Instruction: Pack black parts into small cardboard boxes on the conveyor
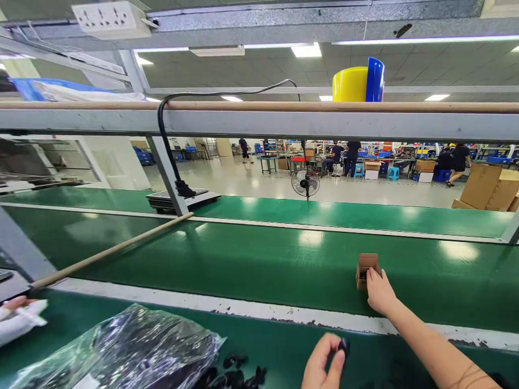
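two hands work at a green conveyor belt (259, 265): the right hand (379, 292) reaches out over the pale belt edge and rests its fingers against a small open cardboard box (366, 270) that stands on the moving surface, its top flaps up; whether the fingers truly clasp the box or only touch its near side cannot be told. the left hand (324, 363), low at the bottom of the frame, pinches a small black part (344, 344) between thumb and forefinger, closed firmly on it.

done well, this step seems to call for steadying the box with the right hand so it does not tip or drift, and keeping the pinch on the black part light but sure, as it looks small and easy to drop.

more black parts (239, 373) lie loose on the near green bench, just beside a crinkled clear plastic bag (125, 351). a wooden rod (109, 251) slants across the belt at left, well apart from the box. a white-gloved hand of another person (18, 319) shows at the far left edge. nothing lies between the hands and the box.
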Available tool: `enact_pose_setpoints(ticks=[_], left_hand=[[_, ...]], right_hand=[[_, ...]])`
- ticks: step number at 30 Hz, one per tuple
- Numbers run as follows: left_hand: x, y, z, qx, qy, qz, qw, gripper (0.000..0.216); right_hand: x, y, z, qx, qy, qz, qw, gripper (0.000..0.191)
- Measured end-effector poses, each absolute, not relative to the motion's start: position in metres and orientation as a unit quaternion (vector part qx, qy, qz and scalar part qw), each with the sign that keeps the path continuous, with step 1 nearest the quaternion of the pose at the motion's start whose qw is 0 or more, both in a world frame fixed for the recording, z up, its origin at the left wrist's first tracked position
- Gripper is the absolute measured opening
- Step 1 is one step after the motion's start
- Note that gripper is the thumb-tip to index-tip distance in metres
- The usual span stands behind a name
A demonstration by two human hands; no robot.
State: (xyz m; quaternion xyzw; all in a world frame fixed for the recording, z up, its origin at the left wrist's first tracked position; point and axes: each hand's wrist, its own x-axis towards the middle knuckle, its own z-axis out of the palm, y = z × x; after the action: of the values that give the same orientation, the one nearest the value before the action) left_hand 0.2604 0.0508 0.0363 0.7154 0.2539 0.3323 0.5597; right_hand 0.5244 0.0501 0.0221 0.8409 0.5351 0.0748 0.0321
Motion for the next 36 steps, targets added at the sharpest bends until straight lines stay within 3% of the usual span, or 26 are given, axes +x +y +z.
enact_pose_setpoints(ticks=[5,7,12,18,27,31,36], left_hand=[[0.319,0.105,0.092,0.842,0.271,0.335,0.325,0.012],[0.349,0.124,0.099,0.854,0.286,0.323,0.291,0.011],[0.404,0.152,0.082,0.859,0.344,0.281,0.253,0.01],[0.408,0.173,0.06,0.88,0.365,0.229,0.2,0.011],[0.362,0.194,0.073,0.89,0.368,0.195,0.186,0.038],[0.321,0.194,0.096,0.897,0.356,0.195,0.172,0.035],[0.251,0.193,0.118,0.929,0.314,0.133,0.144,0.026]], right_hand=[[0.512,0.064,0.015,0.849,0.526,0.052,0.008,0.077],[0.507,0.067,0.017,0.842,0.537,0.057,-0.003,0.078],[0.501,0.058,0.034,0.8,0.59,0.101,-0.029,0.076],[0.509,0.031,0.049,0.763,0.613,0.186,-0.085,0.056],[0.515,0.009,0.055,0.718,0.628,0.28,-0.111,0.041],[0.512,0.003,0.066,0.713,0.643,0.256,-0.111,0.038],[0.499,-0.006,0.08,0.716,0.675,0.124,-0.126,0.037]])
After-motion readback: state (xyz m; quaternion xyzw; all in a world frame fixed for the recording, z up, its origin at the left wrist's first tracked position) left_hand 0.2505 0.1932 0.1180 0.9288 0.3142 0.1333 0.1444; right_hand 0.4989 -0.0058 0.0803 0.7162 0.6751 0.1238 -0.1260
